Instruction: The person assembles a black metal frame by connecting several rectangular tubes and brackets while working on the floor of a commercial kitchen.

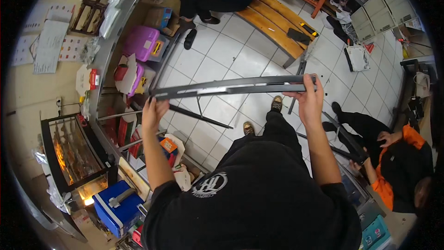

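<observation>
The scene is evenly and fairly brightly lit from overhead, and the white tiled floor (222, 60) beyond the hands reflects soft sheen rather than hard glare. Shadows are faint and short. Low to the left of the left hand (154, 111), an orange glow burns inside a glass-fronted cabinet (74, 157). The fisheye bends straight lines strongly near the rim, where a black vignette closes in. Detail is slightly soft throughout, and softest at the edges.

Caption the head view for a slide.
Left hand and right hand hold a long grey metal rail level above the white tiled floor.
</observation>
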A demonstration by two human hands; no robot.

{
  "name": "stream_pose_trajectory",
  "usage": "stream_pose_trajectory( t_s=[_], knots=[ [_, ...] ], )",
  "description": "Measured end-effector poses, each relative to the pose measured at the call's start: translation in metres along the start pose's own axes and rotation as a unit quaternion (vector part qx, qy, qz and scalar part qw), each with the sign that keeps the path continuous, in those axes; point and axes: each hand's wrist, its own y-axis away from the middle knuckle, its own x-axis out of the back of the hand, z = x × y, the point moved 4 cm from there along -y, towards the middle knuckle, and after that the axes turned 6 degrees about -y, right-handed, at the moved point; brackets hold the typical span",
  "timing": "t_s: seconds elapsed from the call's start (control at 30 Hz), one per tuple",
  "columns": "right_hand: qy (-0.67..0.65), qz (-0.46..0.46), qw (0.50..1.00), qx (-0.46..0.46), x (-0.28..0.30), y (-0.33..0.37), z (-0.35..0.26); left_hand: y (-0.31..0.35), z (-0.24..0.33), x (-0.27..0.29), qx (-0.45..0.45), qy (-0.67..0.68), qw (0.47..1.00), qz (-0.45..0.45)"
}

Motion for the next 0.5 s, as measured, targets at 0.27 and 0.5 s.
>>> stream_pose_trajectory(
  t_s=[0.27,0.5],
  knots=[
    [-0.035,-0.095,0.987,-0.124,0.015,-0.056,-0.015,0.095,0.131,-0.287,-0.366,-0.556,0.744,-0.054],
    [0.058,-0.289,0.931,-0.214,0.037,-0.094,-0.011,0.069,0.091,-0.431,-0.277,-0.669,0.641,-0.254]
  ],
)
